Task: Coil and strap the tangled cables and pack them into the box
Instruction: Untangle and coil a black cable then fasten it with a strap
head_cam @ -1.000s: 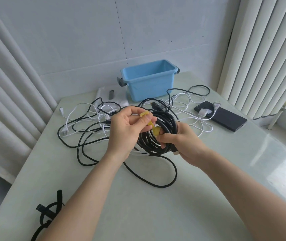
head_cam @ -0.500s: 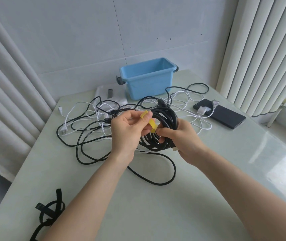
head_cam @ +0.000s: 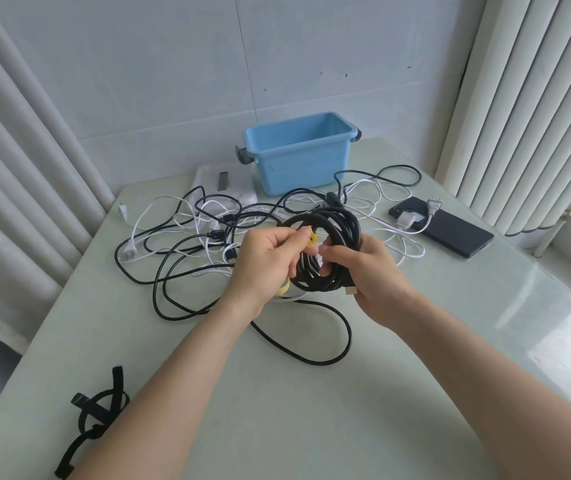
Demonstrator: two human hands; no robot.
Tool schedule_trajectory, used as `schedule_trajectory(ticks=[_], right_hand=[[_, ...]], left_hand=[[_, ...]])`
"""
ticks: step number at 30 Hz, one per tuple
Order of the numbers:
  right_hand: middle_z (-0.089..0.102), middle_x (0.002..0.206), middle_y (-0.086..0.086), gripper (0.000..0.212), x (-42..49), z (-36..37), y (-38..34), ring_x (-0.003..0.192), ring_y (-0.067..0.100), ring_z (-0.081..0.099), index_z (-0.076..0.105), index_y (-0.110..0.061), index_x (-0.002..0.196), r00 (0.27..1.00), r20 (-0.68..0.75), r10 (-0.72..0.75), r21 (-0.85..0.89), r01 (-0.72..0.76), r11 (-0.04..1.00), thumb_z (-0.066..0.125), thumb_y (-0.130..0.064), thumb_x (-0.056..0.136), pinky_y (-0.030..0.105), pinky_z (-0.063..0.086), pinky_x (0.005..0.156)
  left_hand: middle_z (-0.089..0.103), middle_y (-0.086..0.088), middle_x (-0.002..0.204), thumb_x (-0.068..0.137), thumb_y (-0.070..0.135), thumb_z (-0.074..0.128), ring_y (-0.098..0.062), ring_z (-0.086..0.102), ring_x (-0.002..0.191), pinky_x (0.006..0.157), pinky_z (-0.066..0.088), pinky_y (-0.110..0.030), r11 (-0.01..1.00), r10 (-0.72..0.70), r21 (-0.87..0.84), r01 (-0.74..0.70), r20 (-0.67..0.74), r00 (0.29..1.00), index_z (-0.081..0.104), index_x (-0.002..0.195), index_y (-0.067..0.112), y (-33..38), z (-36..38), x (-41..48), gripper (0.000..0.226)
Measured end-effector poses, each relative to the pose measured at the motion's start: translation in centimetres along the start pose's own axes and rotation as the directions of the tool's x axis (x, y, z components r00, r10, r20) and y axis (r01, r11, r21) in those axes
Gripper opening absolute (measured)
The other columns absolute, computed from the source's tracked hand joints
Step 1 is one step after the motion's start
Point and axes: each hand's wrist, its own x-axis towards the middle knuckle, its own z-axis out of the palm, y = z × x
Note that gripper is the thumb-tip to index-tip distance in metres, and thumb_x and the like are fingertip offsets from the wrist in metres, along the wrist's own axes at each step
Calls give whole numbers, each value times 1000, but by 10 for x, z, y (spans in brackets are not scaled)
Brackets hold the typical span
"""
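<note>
Left hand point(head_cam: 266, 261): fingers point(head_cam: 293, 237) pinch yellow strap point(head_cam: 312, 238). Right hand point(head_cam: 367, 271): fingers curled round black cable coil point(head_cam: 351, 230), held above counter point(head_cam: 450, 323). Strap span shorter than a second ago: cinching under way. Blue box point(head_cam: 298, 157) behind, coil not yet packed.

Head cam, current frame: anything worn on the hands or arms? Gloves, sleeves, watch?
Nothing worn. Left hand and right hand are bare: no gloves, rings or watch. Left forearm and right forearm are uncovered down to the frame edge, no sleeve in view.
</note>
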Motion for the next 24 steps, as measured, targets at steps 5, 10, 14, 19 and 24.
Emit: schedule_trajectory(ticks=[5,10,14,19,24], right_hand=[[60,66,9,7,-7,5,-6,60,18,56,58,-5,85,977,-18,-212,-115,208,971,63,0,86,26,44,56],[65,75,-5,15,-15,16,-2,73,18,60,59,-17,97,931,79,-355,-528,342,777,66,-16,84,29,52,67],[60,80,-7,27,-14,14,0,75,18,49,50,-9,112,910,118,-398,-607,383,696,62,-9,88,32,43,68],[68,107,-2,57,-9,11,5,88,24,57,42,-19,140,888,166,-430,-646,427,633,61,-5,88,29,43,73],[64,110,2,61,-4,7,12,95,27,57,40,-20,142,871,208,-445,-673,457,581,65,-7,88,32,44,75]], left_hand=[[59,1,48,89,23,73,-14,49,43,43,37,-20,987,-89,125,97,-65,994,72,55,14,-5,4,-2,35],[65,1,52,88,6,65,-11,51,42,43,39,-19,990,-140,2,141,-136,981,73,65,15,-5,6,-1,27],[68,5,59,92,0,58,-9,58,49,51,45,-17,990,-136,-42,136,-16,991,72,71,12,-2,5,-1,28],[59,-3,64,90,-2,58,-12,54,56,54,46,-20,939,-248,-214,270,127,960,68,77,8,-4,2,2,19],[61,1,70,77,31,70,-12,56,63,61,43,-25,883,-296,-309,353,217,930,67,74,19,-6,4,-1,12]])
